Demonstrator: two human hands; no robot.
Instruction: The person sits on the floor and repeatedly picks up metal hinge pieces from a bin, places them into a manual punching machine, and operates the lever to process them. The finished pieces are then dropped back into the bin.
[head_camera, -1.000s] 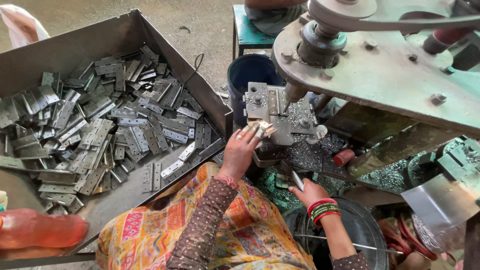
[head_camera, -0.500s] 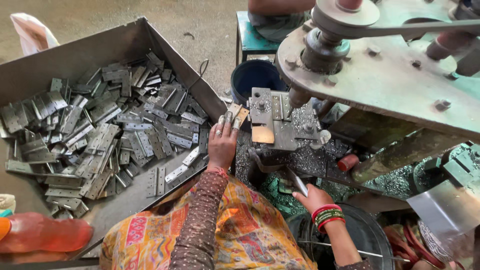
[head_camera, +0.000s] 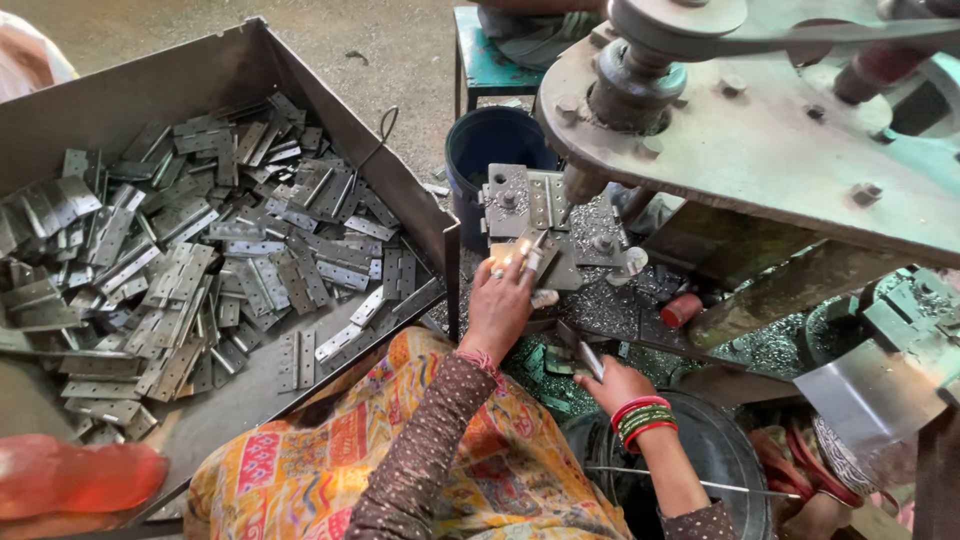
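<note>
Steel hinge plate (head_camera: 533, 252): your left hand (head_camera: 497, 305) is pinching it onto the press die (head_camera: 545, 215); your right hand (head_camera: 612, 385) is gripping a small tool (head_camera: 588, 357). Tray (head_camera: 300, 90) holding many hinges (head_camera: 190, 260) unpressed.

I see a large open metal tray (head_camera: 330, 110) at left, resting on the bare concrete floor (head_camera: 400, 50), heaped with flat grey hinge plates (head_camera: 200, 260). A dark blue bucket (head_camera: 495, 150) stands on the floor just beside the tray's corner. Metal shavings (head_camera: 600, 310) litter the press bed (head_camera: 640, 320) under the die block (head_camera: 545, 215).
</note>
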